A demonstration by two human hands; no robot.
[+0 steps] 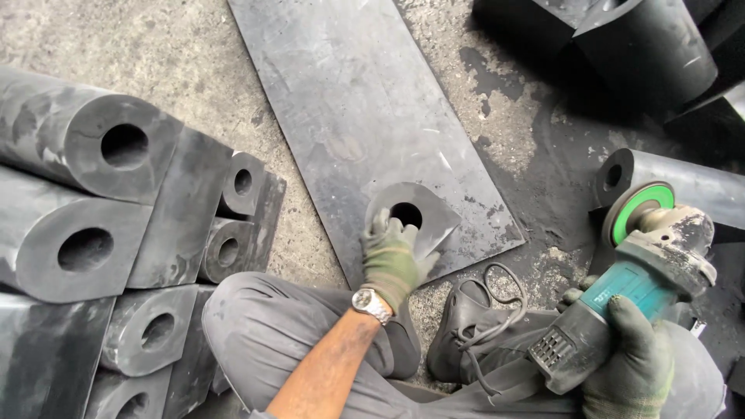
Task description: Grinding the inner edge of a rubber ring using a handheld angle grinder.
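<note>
Gloved fingers of the left hand point(392, 260) were spread over the near edge of a small D-shaped rubber block point(415, 213) with a round hole through it, pressing on it rather than closed around it. That block lay on the near end of a long dark rubber sheet point(357, 101) stretched across the gritty concrete floor point(194, 54), just beyond the person's bent knee. A wristwatch point(371, 304) showed at the cuff of the glove. On the right, the right hand point(632, 365), gloved as well, was clamped around the body of a teal angle grinder point(632, 283), its green-backed disc point(638, 209) pointing away. A dusty laced shoe point(466, 326) sat between the two hands. Stacked rubber blocks point(93, 202) with the same round holes filled the left side.
</note>
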